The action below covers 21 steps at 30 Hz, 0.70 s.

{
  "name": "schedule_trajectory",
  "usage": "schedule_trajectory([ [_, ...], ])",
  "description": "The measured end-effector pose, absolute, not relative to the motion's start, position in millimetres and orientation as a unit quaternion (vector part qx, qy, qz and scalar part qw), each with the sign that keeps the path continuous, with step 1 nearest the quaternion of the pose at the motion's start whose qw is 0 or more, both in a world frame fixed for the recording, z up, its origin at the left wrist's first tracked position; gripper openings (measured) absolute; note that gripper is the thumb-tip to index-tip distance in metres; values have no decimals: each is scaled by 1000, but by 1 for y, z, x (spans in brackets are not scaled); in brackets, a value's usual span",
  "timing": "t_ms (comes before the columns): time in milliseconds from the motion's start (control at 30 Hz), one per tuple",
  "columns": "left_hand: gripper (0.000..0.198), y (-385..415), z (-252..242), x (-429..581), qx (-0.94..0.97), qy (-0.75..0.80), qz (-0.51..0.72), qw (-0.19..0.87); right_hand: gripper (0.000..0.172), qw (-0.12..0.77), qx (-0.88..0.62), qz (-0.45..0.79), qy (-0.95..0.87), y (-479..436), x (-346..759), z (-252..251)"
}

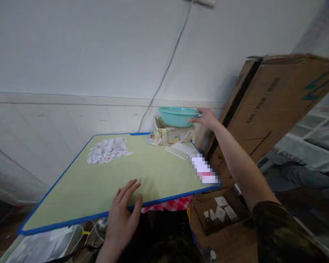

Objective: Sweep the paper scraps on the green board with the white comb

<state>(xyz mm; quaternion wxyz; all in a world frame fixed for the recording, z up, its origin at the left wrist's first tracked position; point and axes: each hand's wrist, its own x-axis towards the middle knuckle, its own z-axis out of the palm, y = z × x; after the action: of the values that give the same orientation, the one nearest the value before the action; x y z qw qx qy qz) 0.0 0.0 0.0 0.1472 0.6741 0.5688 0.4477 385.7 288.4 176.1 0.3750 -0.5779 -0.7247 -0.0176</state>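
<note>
My right hand [205, 118] reaches to the back right and grips the rim of a turquoise plastic basin [177, 116]. The basin rests on or just over a patterned, cloth-covered box [172, 135]; which of the two I cannot tell. Near the front edge of the pale green table [104, 193], my left hand [126, 204] hovers or rests with its fingers stretched out, holding nothing. A heap of small white paper pieces [108, 149] lies at the back left of the tabletop.
A white slotted sheet [178, 150] and a pixelated white and pink item [204, 170] lie on the table's right side. Tall cardboard boxes [276, 106] stand at the right. Below, an open carton [203, 208] holds several white packets. A cable [170, 65] runs down the wall.
</note>
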Motion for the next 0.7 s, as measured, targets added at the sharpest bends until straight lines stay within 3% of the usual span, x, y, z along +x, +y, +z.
schedule_trajectory([
  [133, 34, 10, 4, -6, 629, 556, 503, 205, 49, 408, -505, -57, -758, 270, 375, 175],
  [333, 49, 26, 23, -11, 406, 420, 647, 490, 25, 443, -376, -75, -810, 178, 314, 138],
  [400, 62, 28, 29, -17, 354, 347, 655, 570, 17, 455, -325, -64, -827, 145, 286, 114],
  [500, 68, 23, 31, -33, 291, 303, 689, 591, 16, 441, -263, -19, -858, 112, 250, 80],
  [700, 47, -2, 16, -58, 213, 316, 728, 570, 24, 418, -192, 15, -888, 101, 226, 52],
])
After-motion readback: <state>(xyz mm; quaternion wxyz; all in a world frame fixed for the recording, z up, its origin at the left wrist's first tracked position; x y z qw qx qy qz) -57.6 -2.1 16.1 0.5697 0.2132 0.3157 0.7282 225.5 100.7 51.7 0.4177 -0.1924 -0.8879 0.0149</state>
